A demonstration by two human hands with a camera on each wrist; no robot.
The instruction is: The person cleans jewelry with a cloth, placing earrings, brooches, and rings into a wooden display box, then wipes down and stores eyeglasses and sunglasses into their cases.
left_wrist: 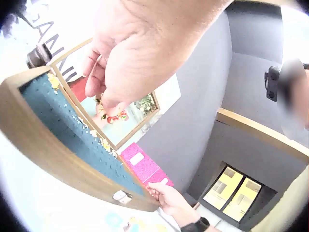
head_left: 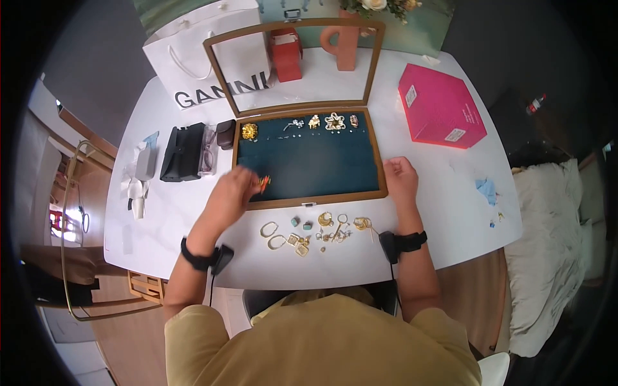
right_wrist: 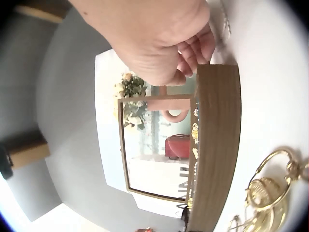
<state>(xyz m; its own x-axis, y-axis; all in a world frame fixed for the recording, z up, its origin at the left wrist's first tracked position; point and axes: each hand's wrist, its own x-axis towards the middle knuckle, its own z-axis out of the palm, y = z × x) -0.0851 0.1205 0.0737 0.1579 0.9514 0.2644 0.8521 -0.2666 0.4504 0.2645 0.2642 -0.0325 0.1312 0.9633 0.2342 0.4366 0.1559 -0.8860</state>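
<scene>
My left hand [head_left: 237,193] pinches a small red, orange and gold piece of jewelry [left_wrist: 116,116] over the left front of the display case. The dark teal lining [head_left: 309,161] fills this wooden-framed jewelry case [head_left: 347,195], whose glass lid [head_left: 293,109] stands raised. Along the back of the lining lie a chunky gold piece [head_left: 249,131], a flower-shaped brooch [head_left: 335,121] and several smaller ornaments. At the case's right edge, my right hand [head_left: 402,180] rests with loosely curled fingers [right_wrist: 206,44]. Nothing shows in its grasp.
Gold hoops [head_left: 277,242], turquoise-coloured pieces [head_left: 307,226] and other jewelry lie before the case. To the right stands a pink box [head_left: 441,106]. A black glasses case [head_left: 182,153] is on the left. Behind are a white paper bag [head_left: 193,58] and a red box [head_left: 286,58].
</scene>
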